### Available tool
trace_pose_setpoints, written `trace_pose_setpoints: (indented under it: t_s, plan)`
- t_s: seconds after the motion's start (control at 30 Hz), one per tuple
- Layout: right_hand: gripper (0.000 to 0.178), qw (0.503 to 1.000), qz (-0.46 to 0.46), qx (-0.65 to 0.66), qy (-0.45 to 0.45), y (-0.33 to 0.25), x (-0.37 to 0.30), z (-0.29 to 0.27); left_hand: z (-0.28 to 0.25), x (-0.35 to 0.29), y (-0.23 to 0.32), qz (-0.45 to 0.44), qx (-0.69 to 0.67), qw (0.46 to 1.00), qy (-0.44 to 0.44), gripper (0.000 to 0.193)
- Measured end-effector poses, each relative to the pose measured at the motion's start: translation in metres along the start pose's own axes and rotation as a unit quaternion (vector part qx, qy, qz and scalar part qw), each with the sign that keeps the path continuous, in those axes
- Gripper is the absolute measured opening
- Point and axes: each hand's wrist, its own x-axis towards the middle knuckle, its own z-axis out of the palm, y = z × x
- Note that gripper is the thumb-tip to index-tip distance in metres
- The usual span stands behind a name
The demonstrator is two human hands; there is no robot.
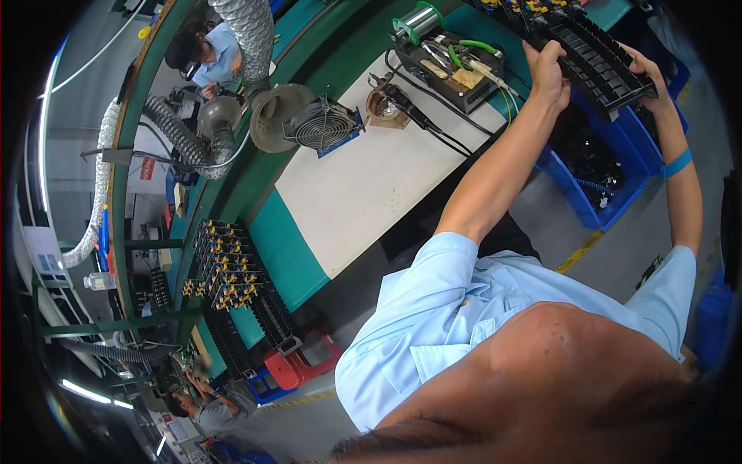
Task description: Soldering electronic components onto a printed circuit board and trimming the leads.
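Left hand (549, 76) and right hand (651, 76) are gripping, fingers curling closed around opposite sides of a long, black, ribbed rack (599, 66); its squared end is jutting past the bench (287, 238) edge, above a smooth-walled blue bin (576, 201).

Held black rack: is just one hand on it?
No, the left hand and right hand both hold the black rack, one at each side.

The top edge cuts off the boards (532, 9) near the rack (601, 66), which partly hides the left hand (549, 76). The bin's (573, 193) black bits (591, 158) are too small to identify.
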Motion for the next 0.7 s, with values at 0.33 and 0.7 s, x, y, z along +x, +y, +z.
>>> trace_pose_setpoints:
  t_s: [0.33,0.7]
  plan:
    - [0.058,0.996,0.087,0.020,0.001,0.031,0.036,-0.028,-0.037,0.025,-0.024,0.001,-0.022,0.997,0.073,0.061]
    - [0.056,0.992,0.105,0.071,-0.017,0.052,0.063,-0.067,-0.013,-0.078,-0.025,-0.086,0.139,0.985,-0.048,0.056]
